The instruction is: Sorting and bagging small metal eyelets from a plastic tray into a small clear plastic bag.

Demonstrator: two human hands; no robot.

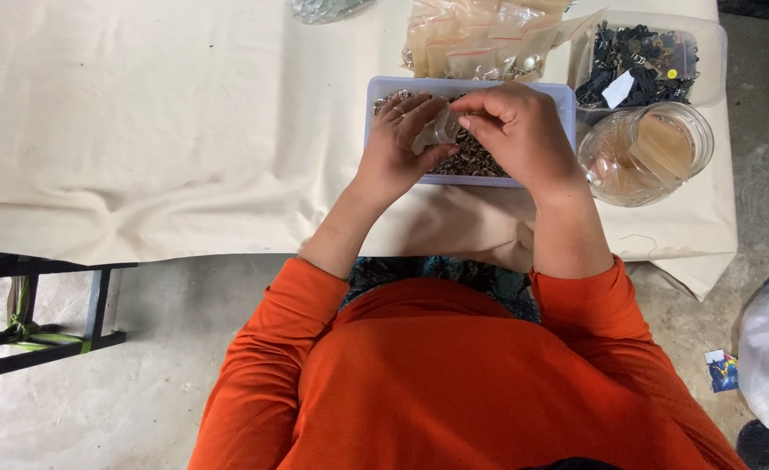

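Setting: concrete floor, worktop (141, 130) under cream cloth filling upper half of frame; person in orange sleeves seen from above.
Left hand (399, 144): centre top of frame, fingers closed around a small clear bag (443, 129), held over the tray.
Right hand (519, 130): just right of it, thumb and forefinger pinched together at the bag mouth; whether a piece sits in that grip, cannot tell.
Tray (471, 87): white rectangular, centre top, holding small metal pieces (476, 158), too many to count.
Counts: 2 hands, 1 tray, 1 small clear bag in hand, 1 round clear jar (650, 152) right of tray, 1 clear box of dark parts (645, 57) upper right, 1 heap of filled bags (480, 39) behind tray, number unclear.
Risk 1: bag is soft and held over the tray's near edge; if it tips, pieces likely drop on the cloth or floor.
Risk 2: right forearm is near the jar; an outward sweep could knock it.
Risk 3: loose cloth overhang at the near edge; a snagged sleeve could drag the tray.
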